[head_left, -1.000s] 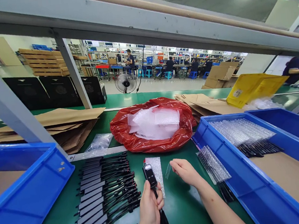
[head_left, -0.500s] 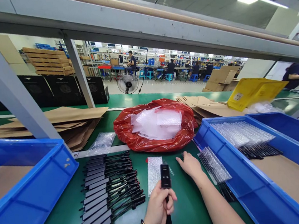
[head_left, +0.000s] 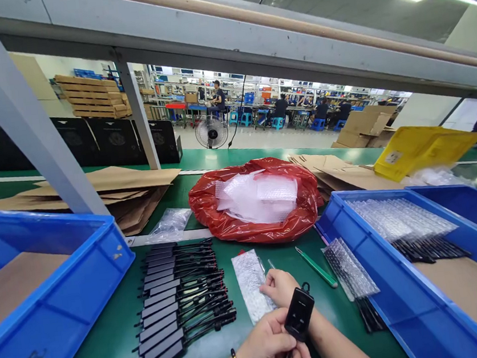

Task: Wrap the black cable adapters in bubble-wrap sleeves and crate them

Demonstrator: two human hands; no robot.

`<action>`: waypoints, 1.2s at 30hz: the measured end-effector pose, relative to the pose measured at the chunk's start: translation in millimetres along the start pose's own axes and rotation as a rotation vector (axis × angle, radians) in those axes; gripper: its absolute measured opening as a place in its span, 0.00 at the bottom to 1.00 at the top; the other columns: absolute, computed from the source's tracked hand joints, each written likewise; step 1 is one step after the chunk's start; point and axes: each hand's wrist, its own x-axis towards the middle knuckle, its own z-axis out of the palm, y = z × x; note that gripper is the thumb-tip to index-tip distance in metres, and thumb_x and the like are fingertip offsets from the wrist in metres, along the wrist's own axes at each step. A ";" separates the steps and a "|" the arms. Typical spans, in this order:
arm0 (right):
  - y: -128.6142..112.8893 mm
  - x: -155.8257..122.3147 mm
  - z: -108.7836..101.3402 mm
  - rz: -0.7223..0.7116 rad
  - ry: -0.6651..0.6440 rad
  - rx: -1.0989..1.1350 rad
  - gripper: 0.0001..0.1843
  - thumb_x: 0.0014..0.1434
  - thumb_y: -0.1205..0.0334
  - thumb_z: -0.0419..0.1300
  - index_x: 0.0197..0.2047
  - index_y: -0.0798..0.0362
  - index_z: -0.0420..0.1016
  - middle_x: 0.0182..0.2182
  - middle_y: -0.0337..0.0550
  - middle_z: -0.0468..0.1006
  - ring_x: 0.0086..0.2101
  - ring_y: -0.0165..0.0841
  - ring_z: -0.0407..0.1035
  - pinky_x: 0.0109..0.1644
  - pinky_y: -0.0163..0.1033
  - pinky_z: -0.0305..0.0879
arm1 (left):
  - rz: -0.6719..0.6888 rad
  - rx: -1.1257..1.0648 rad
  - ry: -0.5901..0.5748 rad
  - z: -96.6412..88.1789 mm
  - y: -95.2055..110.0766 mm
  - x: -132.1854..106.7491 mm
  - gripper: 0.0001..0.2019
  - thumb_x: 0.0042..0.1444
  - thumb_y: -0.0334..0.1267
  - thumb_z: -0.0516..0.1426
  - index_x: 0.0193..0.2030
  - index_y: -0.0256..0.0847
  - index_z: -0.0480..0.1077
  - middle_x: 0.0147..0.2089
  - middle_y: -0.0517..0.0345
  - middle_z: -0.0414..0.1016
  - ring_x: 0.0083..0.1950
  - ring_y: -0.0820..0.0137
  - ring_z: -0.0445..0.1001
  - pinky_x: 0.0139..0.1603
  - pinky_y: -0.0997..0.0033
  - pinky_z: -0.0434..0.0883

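My left hand [head_left: 274, 341], with a beaded bracelet at its wrist, is closed around a black handheld device [head_left: 300, 314] with a small loop on top. The device's lower part is hidden behind my fingers. Just beyond, my right hand [head_left: 280, 287] pinches the right edge of a flat bubble-wrap bag [head_left: 249, 284] lying on the green table. My right forearm passes behind the device. To the left lies a row of several black devices with cables [head_left: 163, 314]. A green utility knife [head_left: 317, 267] rests to the right of my right hand.
A red plastic bag [head_left: 209, 222] of bubble-wrap bags stands ahead. Blue bins flank me, left [head_left: 83, 288] and right [head_left: 360, 268]. A bubble-wrapped piece [head_left: 352, 269] leans on the right bin. Cardboard sheets [head_left: 113, 181] lie behind, and a shelf beam [head_left: 247, 28] crosses overhead.
My right hand has moved left, from beside the red bag to the bubble-wrap bag, which now lies turned. The green knife shows. My left hand has shifted right and tilted the device.
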 end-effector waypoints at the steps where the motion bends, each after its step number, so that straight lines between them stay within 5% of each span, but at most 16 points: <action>1: 5.2 0.6 -3.0 -0.020 0.008 0.119 0.10 0.45 0.63 0.60 0.19 0.53 0.63 0.17 0.33 0.66 0.21 0.26 0.59 0.26 0.31 0.51 | 0.007 -0.006 0.001 -0.3 0.6 0.2 0.12 0.45 0.33 0.59 0.38 0.35 0.64 0.25 0.50 0.77 0.14 0.76 0.68 0.10 0.84 0.61; 7: 25.5 -3.9 -37.2 -0.085 0.193 0.947 0.16 0.42 0.54 0.65 0.27 0.52 0.61 0.20 0.32 0.65 0.18 0.23 0.55 0.22 0.30 0.52 | 0.071 0.051 0.152 2.0 7.1 1.1 0.10 0.45 0.32 0.58 0.36 0.34 0.65 0.24 0.53 0.75 0.14 0.77 0.66 0.11 0.82 0.62; 11: 31.3 -1.2 -51.2 -0.022 0.150 1.122 0.20 0.40 0.52 0.67 0.32 0.54 0.67 0.19 0.33 0.64 0.18 0.24 0.56 0.20 0.31 0.53 | 0.107 0.165 0.326 0.8 12.3 4.3 0.08 0.46 0.31 0.57 0.35 0.36 0.64 0.22 0.57 0.73 0.13 0.79 0.64 0.11 0.82 0.62; 18: 39.8 6.0 -54.4 0.068 0.245 1.171 0.22 0.38 0.46 0.67 0.21 0.55 0.65 0.12 0.30 0.56 0.16 0.22 0.48 0.19 0.31 0.44 | 0.072 0.217 0.368 -1.0 17.2 4.5 0.07 0.46 0.33 0.55 0.33 0.37 0.63 0.22 0.57 0.73 0.12 0.80 0.62 0.09 0.84 0.57; 24: 43.6 0.6 -49.3 -0.065 0.230 0.991 0.28 0.45 0.37 0.57 0.17 0.54 0.60 0.13 0.32 0.55 0.17 0.23 0.47 0.20 0.32 0.44 | 0.049 0.210 0.331 -0.3 15.7 2.9 0.13 0.46 0.34 0.56 0.40 0.34 0.64 0.21 0.56 0.74 0.11 0.80 0.61 0.09 0.84 0.55; 29: 42.7 -5.7 -51.2 -0.257 0.089 0.725 0.30 0.52 0.36 0.50 0.16 0.54 0.62 0.17 0.38 0.61 0.20 0.26 0.53 0.23 0.33 0.51 | 0.059 0.157 0.314 -0.2 18.0 0.4 0.33 0.47 0.34 0.57 0.61 0.37 0.50 0.23 0.55 0.76 0.12 0.77 0.63 0.10 0.84 0.57; 36: 33.3 -12.0 -61.5 -0.367 -0.171 0.658 0.26 0.51 0.40 0.54 0.18 0.54 0.66 0.17 0.36 0.60 0.21 0.27 0.53 0.26 0.34 0.51 | 0.150 0.120 0.322 1.0 20.4 0.1 0.37 0.49 0.37 0.58 0.63 0.42 0.45 0.25 0.56 0.76 0.13 0.77 0.65 0.11 0.83 0.59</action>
